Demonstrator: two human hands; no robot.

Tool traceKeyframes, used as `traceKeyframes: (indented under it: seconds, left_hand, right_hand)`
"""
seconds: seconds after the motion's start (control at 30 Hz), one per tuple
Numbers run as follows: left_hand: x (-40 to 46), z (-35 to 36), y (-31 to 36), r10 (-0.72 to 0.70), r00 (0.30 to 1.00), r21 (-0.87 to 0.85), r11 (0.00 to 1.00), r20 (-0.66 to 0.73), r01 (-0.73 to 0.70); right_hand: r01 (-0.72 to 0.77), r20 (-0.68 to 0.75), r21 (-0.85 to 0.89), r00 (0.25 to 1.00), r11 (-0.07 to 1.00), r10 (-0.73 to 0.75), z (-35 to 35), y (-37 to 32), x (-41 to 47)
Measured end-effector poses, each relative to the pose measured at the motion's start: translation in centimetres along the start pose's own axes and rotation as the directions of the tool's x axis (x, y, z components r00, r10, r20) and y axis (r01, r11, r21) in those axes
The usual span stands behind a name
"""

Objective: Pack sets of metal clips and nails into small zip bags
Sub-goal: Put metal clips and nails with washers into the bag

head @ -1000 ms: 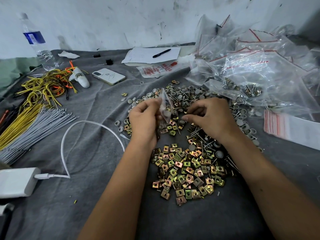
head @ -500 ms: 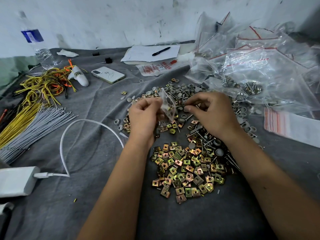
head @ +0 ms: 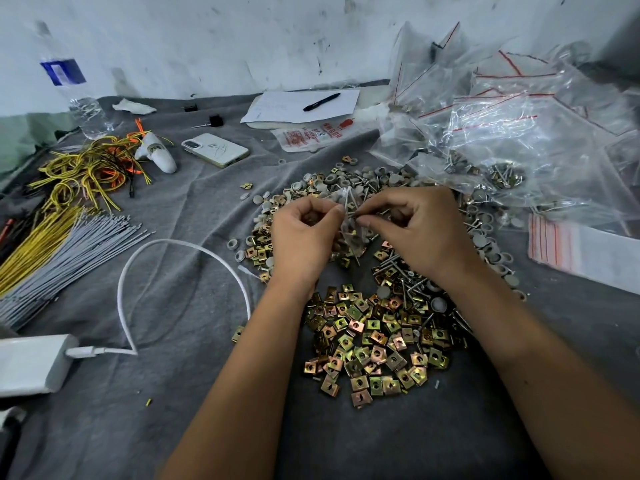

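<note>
Hands (head: 306,233) (head: 415,230) pinch zip bag (head: 351,230) (above clips (head: 374,337)).

Clips (head: 374,337): shiny plated metal, gold-green sheen. Zip bag (head: 351,230): clear glossy plastic film. Cloth (head: 194,278) beneath was grey, matt, creased. Caps (head: 481,195): dull grey plastic.

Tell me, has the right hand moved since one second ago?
Yes. The right hand has moved left and away from the pile of clips, and its fingers now meet the small bag that the left hand holds.
</note>
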State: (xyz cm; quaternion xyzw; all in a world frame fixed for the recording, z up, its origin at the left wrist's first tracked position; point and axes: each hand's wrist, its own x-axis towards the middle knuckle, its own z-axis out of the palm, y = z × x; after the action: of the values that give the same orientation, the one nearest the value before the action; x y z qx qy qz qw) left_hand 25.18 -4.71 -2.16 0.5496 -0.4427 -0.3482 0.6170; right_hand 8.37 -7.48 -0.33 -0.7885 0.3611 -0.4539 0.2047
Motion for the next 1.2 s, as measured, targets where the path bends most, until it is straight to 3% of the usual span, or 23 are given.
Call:
traceKeyframes:
  seconds: [0.1,0.2,0.43,0.5,0.57,0.6,0.73,0.83,1.0,1.2]
  left_hand:
    - [0.0,0.0,0.0,-0.007,1.000,0.004,1.000,-0.020,0.007]
    - [0.0,0.0,0.2,-0.006,0.998,-0.001,1.000,-0.059,0.006]
    - [0.4,-0.5,0.6,-0.162,0.979,-0.252,0.959,-0.122,0.128]
    - [0.4,-0.6,0.3,-0.066,0.986,-0.039,0.997,-0.155,0.061]
    - [0.3,-0.5,0.1,0.068,0.986,0.225,0.974,-0.154,-0.032]
    - [0.2,-0.3,0.0,0.090,0.984,0.262,0.964,-0.156,-0.047]
    - [0.7,-0.2,0.0,-0.048,0.971,0.000,0.999,-0.233,0.050]
    - [0.9,-0.6,0.3,-0.190,0.938,-0.266,0.958,-0.289,0.112]
    - [0.8,-0.5,0.5,-0.159,0.952,-0.298,0.951,-0.262,0.077]
    - [0.9,-0.8,-0.2,0.005,0.947,0.070,0.997,-0.321,0.018]
  right_hand:
    - [-0.049,-0.071,0.039,0.996,0.998,0.051,-0.1,0.1,0.2]
    - [-0.113,-0.115,-0.069,0.988,0.991,0.104,-0.2,0.9,0.4]
    - [-0.168,0.068,-0.484,0.971,0.859,0.229,-0.6,2.0,0.6]
    - [-0.132,0.126,-0.531,0.965,0.837,0.232,-0.7,1.7,0.6]
    - [-0.107,0.187,-0.526,0.953,0.844,0.238,-0.8,1.5,0.6]
    - [-0.095,0.215,-0.513,0.948,0.853,0.235,-0.8,1.4,0.5]
    - [-0.008,0.300,-0.396,0.944,0.918,0.138,-0.2,0.6,0.2]
    - [0.096,0.402,-0.428,0.911,0.899,0.094,0.9,-0.2,0.1]
    - [0.136,0.447,-0.470,0.889,0.872,0.102,1.7,-0.2,0.0]
    - [0.123,0.417,-0.430,0.906,0.894,0.076,1.6,0.5,-0.1]
